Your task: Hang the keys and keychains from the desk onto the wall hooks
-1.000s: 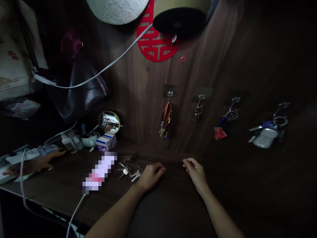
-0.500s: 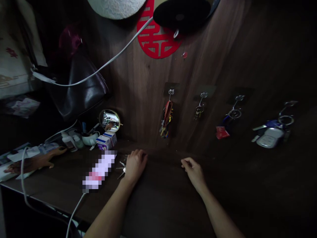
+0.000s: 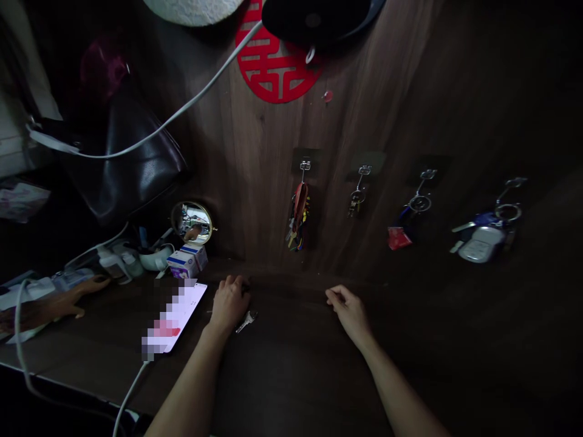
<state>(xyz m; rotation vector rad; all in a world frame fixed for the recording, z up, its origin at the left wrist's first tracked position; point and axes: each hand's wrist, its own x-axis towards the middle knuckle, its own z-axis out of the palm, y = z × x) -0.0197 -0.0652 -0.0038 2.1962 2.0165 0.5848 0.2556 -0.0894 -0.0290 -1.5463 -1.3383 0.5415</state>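
On the dark tabletop my left hand [image 3: 229,303] lies palm down over loose keys, its fingers stretched forward. One silver key [image 3: 246,321] sticks out at the hand's right side; the rest is mostly hidden beneath. My right hand [image 3: 348,308] rests near the wall, fingers curled in towards the thumb, with no object showing in it. A phone [image 3: 186,315] with a lit screen lies left of my left hand. Above the hands, a key bunch with a red holder [image 3: 299,209] and a small key ring [image 3: 357,200] hang from wall hooks.
Further right hang keys with a red tag [image 3: 399,238] and keys with a grey fob [image 3: 480,244]. At left stand a medicine box [image 3: 186,261], a round mirror [image 3: 192,223], bottles and a wooden hand-shaped piece [image 3: 68,303]. A white cable [image 3: 182,109] crosses above, near a dark bag [image 3: 132,158].
My left hand has slid left across the keys; a key now shows on its right side instead of several on its left. My right hand keeps its curled pose. The view has shifted slightly right.
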